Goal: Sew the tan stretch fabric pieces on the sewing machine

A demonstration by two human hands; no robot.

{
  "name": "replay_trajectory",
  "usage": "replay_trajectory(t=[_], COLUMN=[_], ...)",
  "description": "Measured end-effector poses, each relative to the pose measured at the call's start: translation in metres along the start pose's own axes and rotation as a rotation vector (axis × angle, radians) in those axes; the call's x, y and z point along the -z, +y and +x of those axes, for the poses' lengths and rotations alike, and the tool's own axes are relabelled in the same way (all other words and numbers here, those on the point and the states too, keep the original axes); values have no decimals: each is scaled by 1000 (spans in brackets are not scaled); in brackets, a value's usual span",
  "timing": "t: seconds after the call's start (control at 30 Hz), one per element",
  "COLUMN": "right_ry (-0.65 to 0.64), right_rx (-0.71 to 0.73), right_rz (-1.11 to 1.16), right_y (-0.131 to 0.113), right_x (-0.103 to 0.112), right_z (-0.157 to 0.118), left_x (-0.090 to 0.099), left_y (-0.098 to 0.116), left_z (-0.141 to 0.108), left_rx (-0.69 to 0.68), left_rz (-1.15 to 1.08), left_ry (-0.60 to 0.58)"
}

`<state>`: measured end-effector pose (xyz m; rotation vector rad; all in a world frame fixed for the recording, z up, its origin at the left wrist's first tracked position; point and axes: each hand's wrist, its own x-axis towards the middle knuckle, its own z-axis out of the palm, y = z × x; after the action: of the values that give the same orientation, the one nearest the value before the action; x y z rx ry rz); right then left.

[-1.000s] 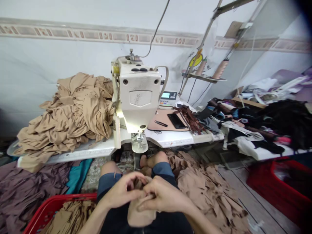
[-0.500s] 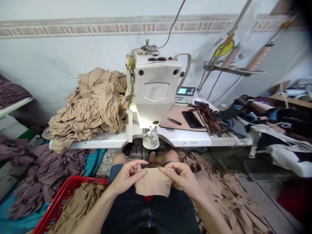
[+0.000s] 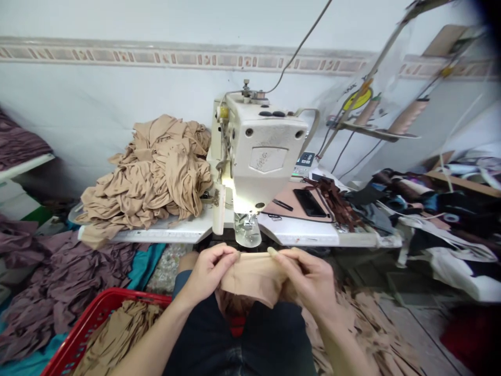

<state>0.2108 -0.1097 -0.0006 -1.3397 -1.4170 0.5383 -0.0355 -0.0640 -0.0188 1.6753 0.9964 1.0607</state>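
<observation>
A small beige fabric piece [image 3: 252, 279] is stretched between my two hands above my lap. My left hand [image 3: 213, 269] pinches its upper left corner between thumb and fingers. At the upper right corner, my right hand [image 3: 307, 274] grips it the same way. The fabric's top edge runs fairly straight between the thumbs, while its lower part hangs loose and slightly curled. Just beyond the hands stands a white sewing machine [image 3: 270, 141], its lamp lighting the needle area and its rounded clear plate [image 3: 248, 232] projecting toward me.
A heap of beige fabric [image 3: 156, 172] lies left on the white table [image 3: 305, 238]. Right of the machine are a phone [image 3: 311, 202] and brown strips [image 3: 336, 198]. A red basket [image 3: 105, 296] holds beige pieces at lower left; thread cones [image 3: 409, 116] stand at upper right.
Both hands have lifted the fabric piece up and forward, nearer the machine's front. The fabric has tilted, and its lower edge now curls. The camera view has shifted slightly.
</observation>
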Motion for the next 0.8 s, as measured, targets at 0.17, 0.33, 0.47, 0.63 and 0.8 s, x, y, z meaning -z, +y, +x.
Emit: replay_trajectory(t=[0.17, 0.33, 0.47, 0.63, 0.8], right_ry=[0, -12, 29, 72, 137], right_rx=[-200, -275, -280, -286, -279], right_rz=[133, 271, 309, 348, 346], right_y=[11, 21, 28, 31, 38], right_x=[-5, -8, -8, -10, -11], right_z=[23, 33, 39, 50, 59], left_x=[-5, -5, -5, -10, -15], left_y=[3, 4, 8, 7, 4], left_z=[16, 27, 40, 58, 70], left_rx=[91, 159, 173, 112, 90], left_rz=[-105, -66, -93, -146, -219], left_ry=[33, 99, 179, 247, 208])
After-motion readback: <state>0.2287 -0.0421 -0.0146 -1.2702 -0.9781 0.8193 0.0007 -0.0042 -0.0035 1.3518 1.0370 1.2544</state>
